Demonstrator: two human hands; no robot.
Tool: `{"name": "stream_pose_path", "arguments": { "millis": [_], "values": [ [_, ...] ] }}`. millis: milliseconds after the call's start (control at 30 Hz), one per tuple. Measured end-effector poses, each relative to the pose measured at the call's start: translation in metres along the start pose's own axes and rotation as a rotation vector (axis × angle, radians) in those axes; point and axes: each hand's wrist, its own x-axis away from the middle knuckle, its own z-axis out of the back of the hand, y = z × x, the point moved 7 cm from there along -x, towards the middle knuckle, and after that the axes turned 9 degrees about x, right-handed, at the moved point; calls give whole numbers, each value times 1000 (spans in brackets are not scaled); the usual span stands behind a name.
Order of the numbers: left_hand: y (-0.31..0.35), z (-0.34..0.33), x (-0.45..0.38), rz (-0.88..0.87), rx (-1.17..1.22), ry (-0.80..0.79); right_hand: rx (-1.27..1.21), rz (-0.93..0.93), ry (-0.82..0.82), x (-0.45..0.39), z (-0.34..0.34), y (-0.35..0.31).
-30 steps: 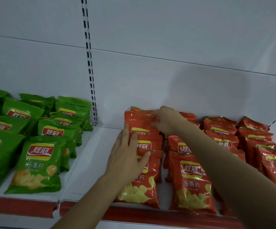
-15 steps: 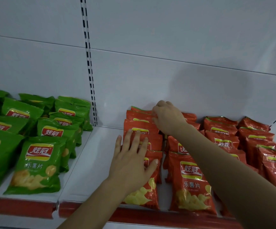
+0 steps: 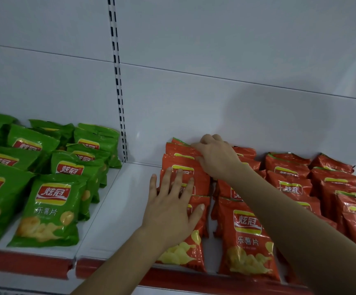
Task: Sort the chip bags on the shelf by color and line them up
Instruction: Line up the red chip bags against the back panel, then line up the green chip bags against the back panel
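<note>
Green chip bags (image 3: pixel 49 211) lie in overlapping rows on the left part of the shelf. Red chip bags (image 3: pixel 247 237) fill the right part in several rows running from the front edge to the back wall. My left hand (image 3: pixel 170 211) lies flat with fingers spread on the leftmost red row (image 3: pixel 185 167), covering its front bags. My right hand (image 3: pixel 217 158) reaches to the back of that same row, fingers curled over the rearmost red bags near the wall. My right forearm hides part of the second red row.
The white shelf (image 3: pixel 117 209) shows a bare strip between the green and red groups. A red price rail (image 3: pixel 87 270) runs along the front edge. A slotted upright (image 3: pixel 118 86) divides the white back wall. More red bags (image 3: pixel 339 188) crowd the far right.
My right hand has moved further back along the leftmost red row toward the wall. My left hand slid slightly forward and spread flatter over the front bags.
</note>
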Motion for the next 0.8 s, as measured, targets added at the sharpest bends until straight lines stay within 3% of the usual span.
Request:
{"name": "stream_pose_path", "arguments": {
  "millis": [200,367,600,800],
  "values": [
    [-2,-1,-2,7,9,8,-7,-19,-3,-2,3,3],
    [4,21,6,-15,51,150,-13,-15,26,6,2,3],
    [3,-5,9,-8,-35,26,29,25,-92,17,-15,-9],
    [7,16,16,-15,3,105,69,25,-74,17,-13,-10]
  ]
}}
